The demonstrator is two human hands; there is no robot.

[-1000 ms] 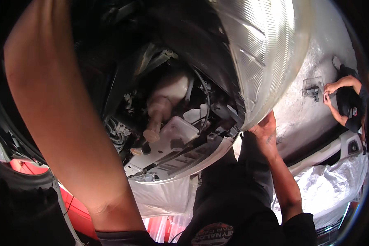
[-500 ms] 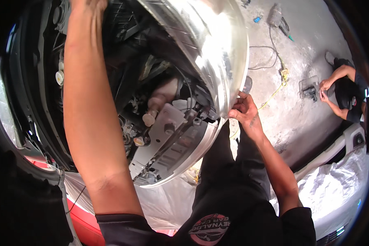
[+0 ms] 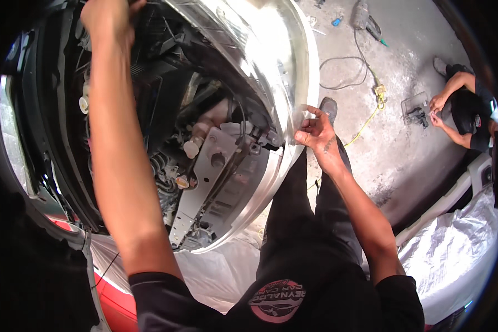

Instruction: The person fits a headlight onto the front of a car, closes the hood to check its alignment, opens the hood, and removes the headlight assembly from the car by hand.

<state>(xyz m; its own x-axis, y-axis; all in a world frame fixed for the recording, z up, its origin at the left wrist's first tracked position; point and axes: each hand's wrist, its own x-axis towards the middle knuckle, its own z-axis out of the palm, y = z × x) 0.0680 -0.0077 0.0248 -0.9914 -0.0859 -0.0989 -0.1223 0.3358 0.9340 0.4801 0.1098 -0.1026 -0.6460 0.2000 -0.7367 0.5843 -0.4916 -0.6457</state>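
Observation:
My left arm stretches far over the engine bay to the top edge of the picture. There my left hand (image 3: 108, 16) is partly cut off, and what its fingers do is hidden. A large clear headlight (image 3: 285, 61), bright with glare, curves along the front corner of the car. At its lower outer rim is my right hand (image 3: 320, 138), thumb and bent fingers closed on the headlight's edge. Below the headlight, the pale bumper edge (image 3: 260, 207) curves toward my legs. A grey metal panel (image 3: 205, 166) and a round cap (image 3: 191, 149) show between my arms.
On the concrete floor (image 3: 393, 77) lie a corded power tool (image 3: 365, 19), a dark cable and a yellow cord (image 3: 365, 130). A crouching co-worker (image 3: 465, 110) handles something small at the right. Plastic sheeting (image 3: 454, 238) covers a surface at the lower right.
The view has shifted, so the headlight and both arms sit further left and slightly higher. My right hand stays at the headlight's rim, its fingers a little more raised.

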